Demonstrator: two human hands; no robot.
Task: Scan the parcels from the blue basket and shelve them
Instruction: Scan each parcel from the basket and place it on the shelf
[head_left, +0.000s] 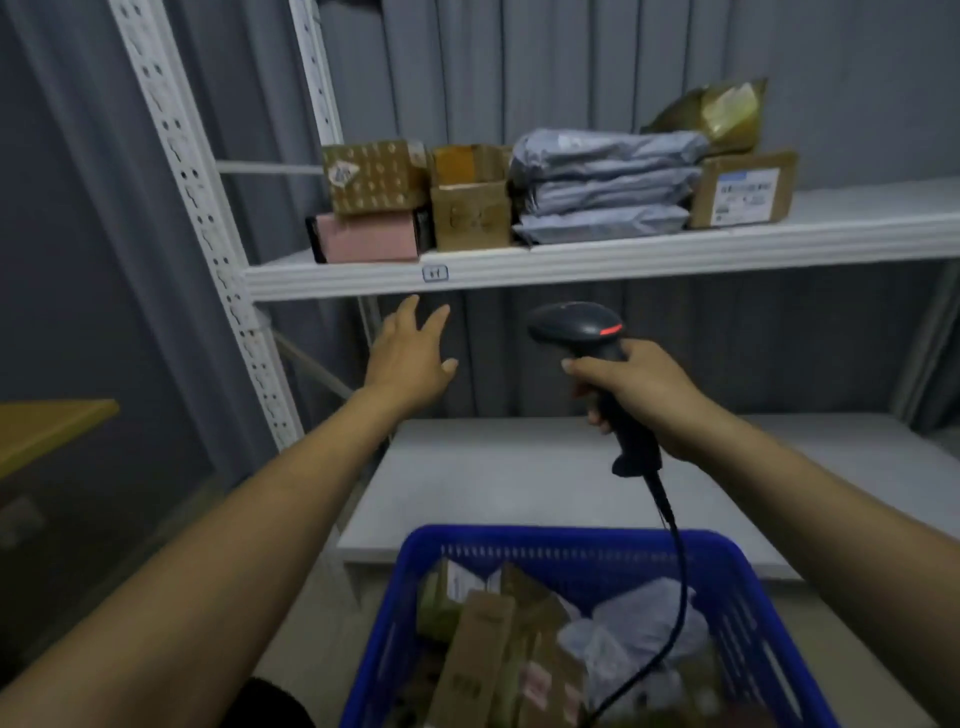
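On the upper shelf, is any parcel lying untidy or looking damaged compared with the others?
One stands out: the crumpled yellow-brown bag at the back right of the upper shelf leans tilted behind the labelled cardboard box, while the other parcels lie flat. Torn or not, I cannot tell.

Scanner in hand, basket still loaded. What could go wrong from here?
The cable trails from the scanner in the right hand into the blue basket among parcels; it may snag one being lifted. On the upper shelf, the gold envelope perches tilted above the grey mailers and might slide if bumped.
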